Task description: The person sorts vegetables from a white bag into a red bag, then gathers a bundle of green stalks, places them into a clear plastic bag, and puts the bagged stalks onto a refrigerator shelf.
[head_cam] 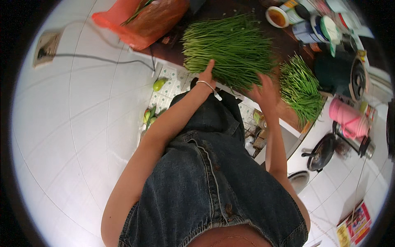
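Note:
A wide, flat pile of long green chives [225,46] lies on the dark brown counter [277,46], pale ends to the left and leaf tips to the right. My left hand [208,76], with a white band at the wrist, touches the pile's near edge at the left. One digit lies over the stalks; the other fingers are hidden, so its grip is unclear. My right hand [264,92], slightly blurred, is at the near right corner by the leaf tips, fingers apart. A smaller bunch of chives [299,89] rests farther right.
An orange-red plastic bag [139,27] stands at the back left. Jars and tubs [311,31] crowd the back right, near a dark pot [333,71]. Along the right are a pink thermos-like container [348,117] and a dark pan lid [322,152]. A green fruit [159,84] is on the floor.

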`<state>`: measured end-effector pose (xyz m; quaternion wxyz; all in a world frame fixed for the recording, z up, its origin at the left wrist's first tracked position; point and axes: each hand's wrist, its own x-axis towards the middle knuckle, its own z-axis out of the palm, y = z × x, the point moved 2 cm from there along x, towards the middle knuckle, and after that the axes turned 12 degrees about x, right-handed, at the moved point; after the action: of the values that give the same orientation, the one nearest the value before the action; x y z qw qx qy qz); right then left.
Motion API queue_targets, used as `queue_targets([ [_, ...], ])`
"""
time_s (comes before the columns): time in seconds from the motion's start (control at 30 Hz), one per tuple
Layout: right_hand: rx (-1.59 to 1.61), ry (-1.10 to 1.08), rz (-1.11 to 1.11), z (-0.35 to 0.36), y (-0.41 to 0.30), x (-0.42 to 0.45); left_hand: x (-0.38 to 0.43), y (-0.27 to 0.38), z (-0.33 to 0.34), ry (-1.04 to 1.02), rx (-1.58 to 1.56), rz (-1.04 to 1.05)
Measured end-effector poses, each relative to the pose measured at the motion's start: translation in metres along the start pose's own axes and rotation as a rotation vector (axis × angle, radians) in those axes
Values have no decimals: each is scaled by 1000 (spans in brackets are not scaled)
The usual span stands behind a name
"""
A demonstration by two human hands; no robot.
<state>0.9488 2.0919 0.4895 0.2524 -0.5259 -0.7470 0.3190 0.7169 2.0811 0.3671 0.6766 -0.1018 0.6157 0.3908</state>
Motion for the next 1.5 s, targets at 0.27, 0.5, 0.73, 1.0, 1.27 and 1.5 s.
queue_targets([
  [0.27, -273, -279, -242, 92, -54, 93, -31, -14, -8, -305, -67, 157],
  [0.5, -273, -172, -363, 109, -40, 80, -48, -11, -3, -414, -136, 268],
  [0.73, 120, -223, -219, 99, -30, 99, -28, -20, -6, -470, -337, 219],
  [1.0, 286, -173, -10, 85, -19, 119, -31, -19, -4, -427, -364, 270],
  [1.27, 60, -386, -483, 124, -45, 78, -20, -18, 0, -466, -448, 97],
  [1.5, -12, -468, -270, 88, -55, 118, -15, -19, -6, -441, -543, 125],
])
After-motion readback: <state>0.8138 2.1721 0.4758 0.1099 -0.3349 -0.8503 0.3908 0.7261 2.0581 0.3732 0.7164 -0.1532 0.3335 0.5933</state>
